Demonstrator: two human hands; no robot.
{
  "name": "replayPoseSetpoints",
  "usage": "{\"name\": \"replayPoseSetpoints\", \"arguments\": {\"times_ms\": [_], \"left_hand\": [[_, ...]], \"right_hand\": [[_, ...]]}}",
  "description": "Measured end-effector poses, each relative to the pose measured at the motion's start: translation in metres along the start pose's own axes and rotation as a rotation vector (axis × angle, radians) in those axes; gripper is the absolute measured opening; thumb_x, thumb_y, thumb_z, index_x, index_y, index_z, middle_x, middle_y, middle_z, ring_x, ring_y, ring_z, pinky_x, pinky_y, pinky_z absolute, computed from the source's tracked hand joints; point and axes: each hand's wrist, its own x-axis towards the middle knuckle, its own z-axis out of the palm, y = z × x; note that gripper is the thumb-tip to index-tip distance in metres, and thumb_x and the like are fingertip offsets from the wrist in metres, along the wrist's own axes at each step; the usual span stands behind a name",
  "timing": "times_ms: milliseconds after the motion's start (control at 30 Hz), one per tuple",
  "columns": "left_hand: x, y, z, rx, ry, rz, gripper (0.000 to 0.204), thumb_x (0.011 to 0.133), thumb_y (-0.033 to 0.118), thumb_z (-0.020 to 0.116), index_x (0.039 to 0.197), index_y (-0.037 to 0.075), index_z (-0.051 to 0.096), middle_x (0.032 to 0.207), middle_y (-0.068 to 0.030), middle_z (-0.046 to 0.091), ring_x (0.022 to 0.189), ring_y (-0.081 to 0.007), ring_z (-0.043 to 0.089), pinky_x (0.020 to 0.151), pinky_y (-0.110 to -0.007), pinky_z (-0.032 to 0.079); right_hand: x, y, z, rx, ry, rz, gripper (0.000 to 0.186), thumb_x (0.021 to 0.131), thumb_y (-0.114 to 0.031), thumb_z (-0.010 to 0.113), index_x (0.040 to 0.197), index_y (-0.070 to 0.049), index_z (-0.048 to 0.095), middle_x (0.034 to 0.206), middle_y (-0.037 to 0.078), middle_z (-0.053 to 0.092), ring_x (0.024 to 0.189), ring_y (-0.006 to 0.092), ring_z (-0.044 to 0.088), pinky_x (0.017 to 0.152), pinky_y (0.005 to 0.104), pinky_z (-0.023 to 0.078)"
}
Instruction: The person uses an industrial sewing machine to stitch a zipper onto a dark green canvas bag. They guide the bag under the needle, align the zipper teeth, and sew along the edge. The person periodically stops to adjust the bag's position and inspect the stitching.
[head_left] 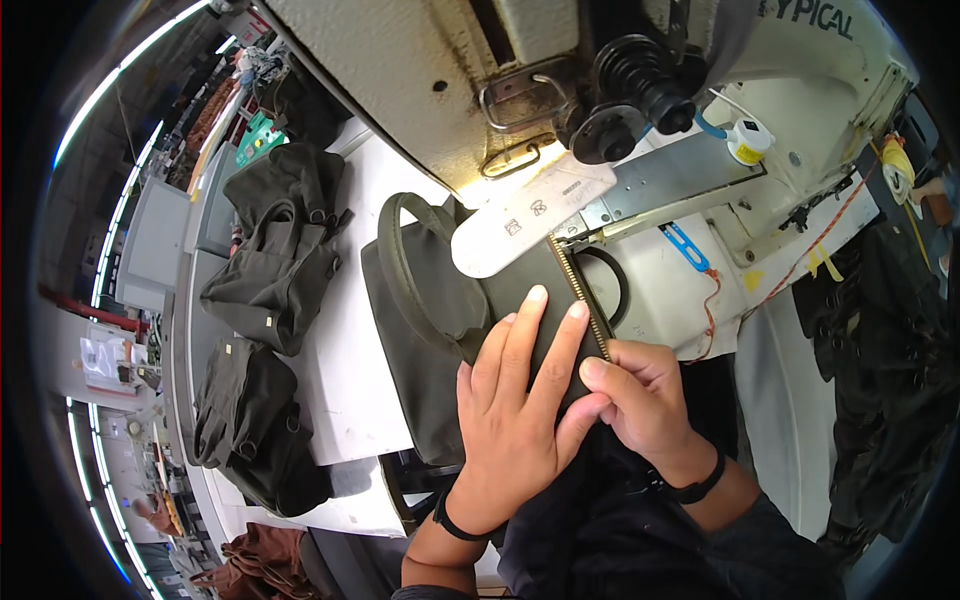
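A dark olive bag (415, 340) with looped handles lies on the white table under the sewing machine (400, 70). Along its right edge runs a brass-toothed zipper (580, 290), its far end close to the machine's needle area. My left hand (515, 410) rests flat on the bag fabric, fingers stretched toward the machine. With thumb and fingers my right hand (640, 400) pinches the near end of the zipper at the bag's edge. A white rounded plate (535, 220) of the machine covers part of the bag, and the needle itself is hidden.
Several dark bags (270, 270) are piled along the table's left side. A blue tool (685, 247) with a red cord lies right of the bag. Brown fabric items (260, 565) sit at lower left, and more dark bags (890, 400) hang at the right.
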Motion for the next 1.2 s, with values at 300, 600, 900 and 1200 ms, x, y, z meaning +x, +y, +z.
{"name": "replayPoseSetpoints", "arguments": {"times_ms": [300, 600, 900, 1200], "left_hand": [[0.008, -0.006, 0.001, 0.005, 0.005, 0.009, 0.061, 0.1, 0.049, 0.06, 0.149, 0.012, 0.059, 0.152, -0.0166, 0.054, 0.129, -0.0308, 0.053, 0.099, -0.04, 0.042], [0.018, -0.009, 0.0, 0.03, -0.024, 0.024, 0.062, 0.099, 0.046, 0.062, 0.15, 0.01, 0.058, 0.153, -0.0159, 0.053, 0.131, -0.0309, 0.053, 0.099, -0.044, 0.042], [0.019, -0.014, 0.002, 0.012, -0.024, 0.033, 0.064, 0.098, 0.047, 0.062, 0.15, 0.01, 0.057, 0.152, -0.0154, 0.054, 0.13, -0.0309, 0.053, 0.098, -0.045, 0.042], [0.036, -0.03, 0.004, -0.032, 0.014, 0.024, 0.062, 0.093, 0.043, 0.072, 0.143, 0.008, 0.062, 0.136, -0.0104, 0.064, 0.123, -0.0292, 0.058, 0.101, -0.05, 0.042]], "right_hand": [[0.013, -0.005, 0.002, -0.07, -0.016, -0.039, 0.037, 0.103, -0.016, 0.066, 0.069, -0.006, 0.056, 0.061, -0.003, 0.051, 0.055, 0.0031, 0.045, 0.049, 0.0231, 0.034], [0.022, -0.001, -0.002, -0.006, -0.03, -0.022, 0.035, 0.104, -0.017, 0.065, 0.072, -0.004, 0.061, 0.062, -0.003, 0.053, 0.057, 0.0034, 0.048, 0.051, 0.0224, 0.036], [0.024, 0.0, -0.002, -0.064, -0.025, -0.027, 0.036, 0.105, -0.018, 0.064, 0.072, -0.004, 0.06, 0.063, -0.003, 0.054, 0.056, 0.0035, 0.048, 0.05, 0.0224, 0.035], [0.051, 0.0, 0.001, -0.055, -0.037, -0.063, 0.036, 0.104, -0.018, 0.063, 0.071, -0.007, 0.057, 0.062, -0.004, 0.052, 0.057, 0.0026, 0.045, 0.051, 0.0226, 0.034]]}}
